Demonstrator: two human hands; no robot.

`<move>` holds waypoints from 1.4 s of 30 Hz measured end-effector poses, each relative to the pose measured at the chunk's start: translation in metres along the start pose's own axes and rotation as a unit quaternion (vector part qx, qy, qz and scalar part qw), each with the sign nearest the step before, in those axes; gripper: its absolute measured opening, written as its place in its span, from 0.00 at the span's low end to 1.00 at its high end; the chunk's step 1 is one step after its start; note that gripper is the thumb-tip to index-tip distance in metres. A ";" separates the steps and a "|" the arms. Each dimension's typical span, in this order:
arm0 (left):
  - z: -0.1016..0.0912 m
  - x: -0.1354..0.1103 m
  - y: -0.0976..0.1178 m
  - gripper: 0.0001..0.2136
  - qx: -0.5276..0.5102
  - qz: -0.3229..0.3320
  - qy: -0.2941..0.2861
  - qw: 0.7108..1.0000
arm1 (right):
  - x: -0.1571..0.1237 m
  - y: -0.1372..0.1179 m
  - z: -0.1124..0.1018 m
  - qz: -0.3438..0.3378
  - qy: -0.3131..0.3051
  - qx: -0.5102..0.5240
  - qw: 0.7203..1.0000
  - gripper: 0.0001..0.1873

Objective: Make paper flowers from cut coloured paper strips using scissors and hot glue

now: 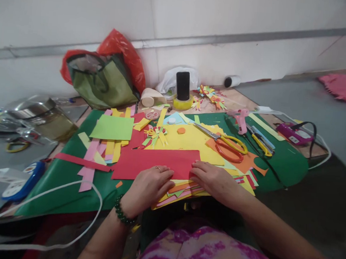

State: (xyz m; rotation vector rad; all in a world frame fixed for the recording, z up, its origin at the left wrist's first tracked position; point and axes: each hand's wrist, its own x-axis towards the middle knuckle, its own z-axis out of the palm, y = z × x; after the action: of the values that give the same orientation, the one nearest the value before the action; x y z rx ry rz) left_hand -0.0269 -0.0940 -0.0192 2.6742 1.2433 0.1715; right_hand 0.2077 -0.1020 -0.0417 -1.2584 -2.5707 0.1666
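Observation:
A rectangular sheet of red paper (pixel 155 162) lies across the near part of a cluttered green mat (pixel 56 192). My left hand (pixel 151 187), with a dark green bead bracelet at the wrist, has its fingers closed over the sheet's near edge. My right hand (pixel 213 181) grips the same edge further right, fingertips on the red surface. Both thumbs are hidden. Under and in front of the sheet is a pile of coloured paper scraps (pixel 183 193). Orange-and-yellow-handled scissors (pixel 229 145) lie beyond my right hand on yellow paper (pixel 175 139).
A pink glue gun (pixel 241 119) and a yellow cutter (pixel 261 144) lie to the right. At left are light green paper (pixel 114 127), a blue-and-white power strip (pixel 24 182) and a looping white cable (pixel 98 197). A phone (pixel 182 85) stands behind, near a green bag (pixel 105 81).

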 end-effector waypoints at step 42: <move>0.006 0.003 0.005 0.13 0.042 -0.071 0.003 0.997 | -0.010 0.011 0.001 0.006 0.066 0.059 0.996 0.13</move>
State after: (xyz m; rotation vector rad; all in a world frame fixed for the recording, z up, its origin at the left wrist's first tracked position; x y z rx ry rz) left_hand -0.0205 -0.0957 -0.0235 2.6427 1.4669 0.1108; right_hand 0.2212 -0.1031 -0.0469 -1.2009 -2.4043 0.2277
